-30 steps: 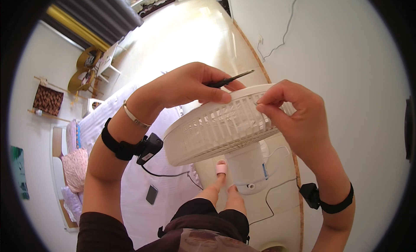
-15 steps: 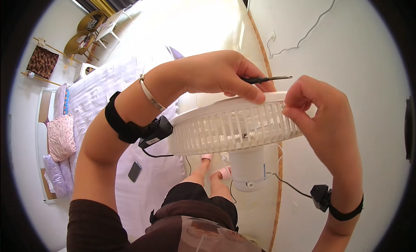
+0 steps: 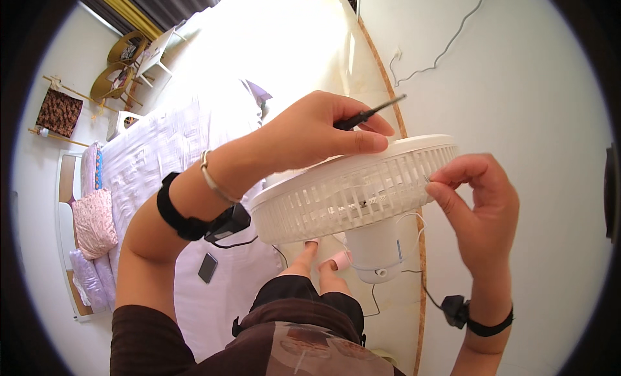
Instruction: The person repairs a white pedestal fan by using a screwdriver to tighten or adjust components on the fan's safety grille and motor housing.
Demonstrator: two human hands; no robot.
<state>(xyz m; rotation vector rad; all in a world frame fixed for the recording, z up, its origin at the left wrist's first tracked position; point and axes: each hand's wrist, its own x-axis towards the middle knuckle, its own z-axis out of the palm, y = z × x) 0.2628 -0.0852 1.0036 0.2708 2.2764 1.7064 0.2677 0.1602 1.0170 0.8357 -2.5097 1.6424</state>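
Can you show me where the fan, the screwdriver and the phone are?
Fan (image 3: 352, 196): head view, on the side slats of its cage.
Screwdriver (image 3: 361, 117): head view, on its black handle.
Phone (image 3: 207, 268): head view, middle of its dark face.

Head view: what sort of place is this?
Probably a bedroom in a home: there's a bed with a pink pillow on it, plus a grey curtain beyond.
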